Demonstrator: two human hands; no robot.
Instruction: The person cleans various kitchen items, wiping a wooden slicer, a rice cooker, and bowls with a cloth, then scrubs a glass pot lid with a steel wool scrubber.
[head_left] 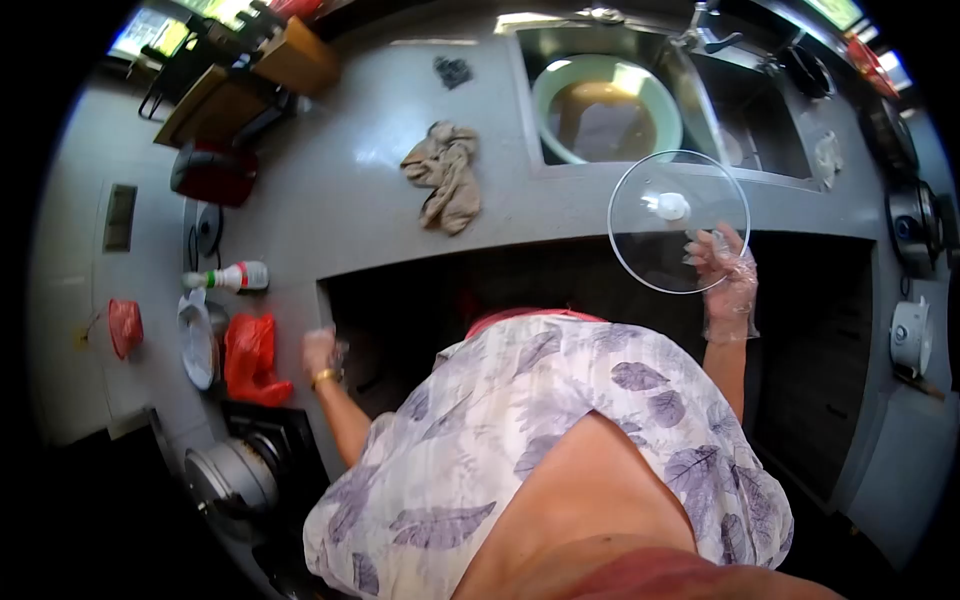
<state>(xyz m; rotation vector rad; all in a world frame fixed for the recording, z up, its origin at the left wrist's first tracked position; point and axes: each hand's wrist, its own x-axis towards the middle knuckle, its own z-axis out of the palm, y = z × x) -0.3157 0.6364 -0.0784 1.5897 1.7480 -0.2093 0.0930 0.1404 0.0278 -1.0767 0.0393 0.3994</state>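
Note:
In my right hand [728, 280], which wears a clear plastic glove, is a round glass lid [650, 245] with a pale rim and a white knob. The fingers grip the lid's lower right edge, and the lid hangs over the counter edge in front of the sink. My left hand [320, 352], with a gold band at the wrist, is off to the left by the counter edge. Its fingers look curled in, with some clear plastic beside them; what they hold, if anything, is hidden. A red plastic bag [252, 358] lies nearest to it.
A pale green basin [548, 125] of brownish water stands in the sink [528, 70]. A crumpled tan cloth [447, 175] lies on the counter [350, 190]. Leftward are a white bottle [240, 276] and a metal pot [230, 480]. At far right sits a white cooker [908, 332].

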